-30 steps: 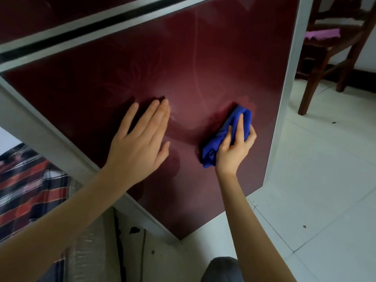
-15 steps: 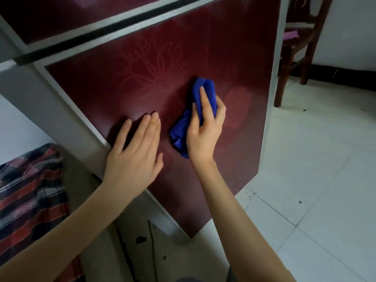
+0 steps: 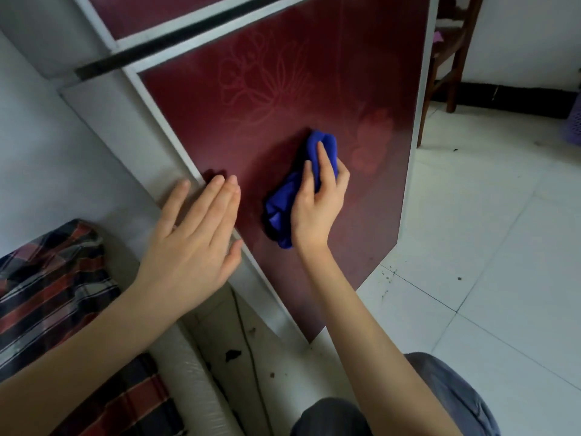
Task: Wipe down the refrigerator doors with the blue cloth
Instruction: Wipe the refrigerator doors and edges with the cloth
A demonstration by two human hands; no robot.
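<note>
The lower refrigerator door [image 3: 283, 99] is dark red with a faint flower pattern and a pale metal frame. A crumpled blue cloth [image 3: 284, 202] lies against the middle of the door. My right hand [image 3: 317, 206] grips the cloth and presses it on the door, fingers pointing up. My left hand [image 3: 195, 243] is flat with straight fingers on the door's left edge, fingertips reaching onto the red panel. The upper door [image 3: 151, 11] shows at the top, above a black gap.
A plaid red and dark fabric [image 3: 53, 294] lies at the lower left beside the fridge's grey side. A wooden chair [image 3: 449, 55] stands at the upper right, a purple basket [image 3: 573, 124] at the right edge. White tiled floor [image 3: 487, 247] spreads to the right.
My right hand has carried the cloth from the door's right side toward the left and then down and right. My left hand has slid left to the door's frame.
</note>
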